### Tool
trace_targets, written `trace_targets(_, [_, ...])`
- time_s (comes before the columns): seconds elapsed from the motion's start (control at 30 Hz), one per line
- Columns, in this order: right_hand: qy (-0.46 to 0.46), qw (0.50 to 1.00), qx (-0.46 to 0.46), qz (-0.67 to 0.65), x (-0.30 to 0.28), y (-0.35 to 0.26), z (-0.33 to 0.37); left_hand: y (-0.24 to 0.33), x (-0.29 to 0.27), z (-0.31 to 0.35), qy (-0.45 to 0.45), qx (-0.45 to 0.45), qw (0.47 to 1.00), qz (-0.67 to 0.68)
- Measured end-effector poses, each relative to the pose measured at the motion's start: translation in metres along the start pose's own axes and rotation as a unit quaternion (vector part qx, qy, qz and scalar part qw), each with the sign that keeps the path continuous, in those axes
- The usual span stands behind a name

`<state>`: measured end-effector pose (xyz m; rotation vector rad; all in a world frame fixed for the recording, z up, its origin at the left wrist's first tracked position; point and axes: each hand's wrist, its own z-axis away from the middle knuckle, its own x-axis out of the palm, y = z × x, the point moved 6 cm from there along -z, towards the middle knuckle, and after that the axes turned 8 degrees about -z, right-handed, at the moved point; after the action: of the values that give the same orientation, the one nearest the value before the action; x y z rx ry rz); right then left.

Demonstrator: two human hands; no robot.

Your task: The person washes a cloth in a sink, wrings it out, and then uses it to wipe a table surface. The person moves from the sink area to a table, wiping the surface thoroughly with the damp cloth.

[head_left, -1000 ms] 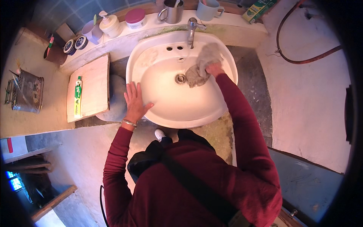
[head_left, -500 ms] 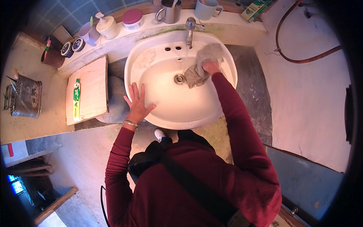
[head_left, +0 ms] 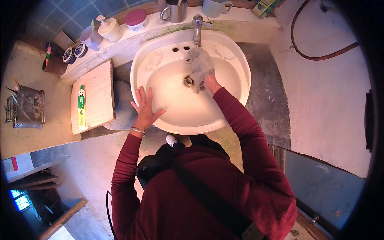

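In front of me is a white washbasin (head_left: 176,116) with a metal drain hole (head_left: 189,81) in its bowl. My right hand (head_left: 211,83) is closed on a grey cloth (head_left: 201,66), bunched inside the bowl just right of the drain. The cloth's upper part lies beneath the metal tap (head_left: 197,30), where a thin stream of water seems to reach it. Fingers spread, my left hand (head_left: 146,110) rests on the basin's left front rim and holds nothing.
Along the back ledge stand a pump bottle (head_left: 109,30), a pink-lidded jar (head_left: 137,20), a metal mug (head_left: 174,11) and a pale blue mug (head_left: 216,7). Left of the basin, a toothpaste tube (head_left: 81,108) lies on a pale board (head_left: 98,94). A brown hose (head_left: 298,50) hangs at the right.
My right hand has drawn the cloth leftward, from the basin's right back side to beneath the tap near the drain. The left hand stays on the rim.
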<state>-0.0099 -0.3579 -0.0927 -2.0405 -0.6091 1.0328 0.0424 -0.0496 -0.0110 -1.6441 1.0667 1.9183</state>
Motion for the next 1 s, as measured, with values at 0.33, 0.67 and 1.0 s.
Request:
trace_targets(0.33, [-0.063,0.940,0.100,0.320,-0.022,-0.005,-0.027,0.001,0.001,-0.002,-0.014,-0.006,1.000,-0.001])
trace_targets(0.67, [-0.169,0.794,0.121,0.572,-0.072,-0.019,-0.034,-0.007,0.002,0.002,0.008,0.004,1.000,0.006])
trace_targets(1.0, [0.060,0.871,0.054,0.485,-0.037,-0.019,-0.069,0.008,-0.006,-0.002,0.001,-0.005,1.000,0.000])
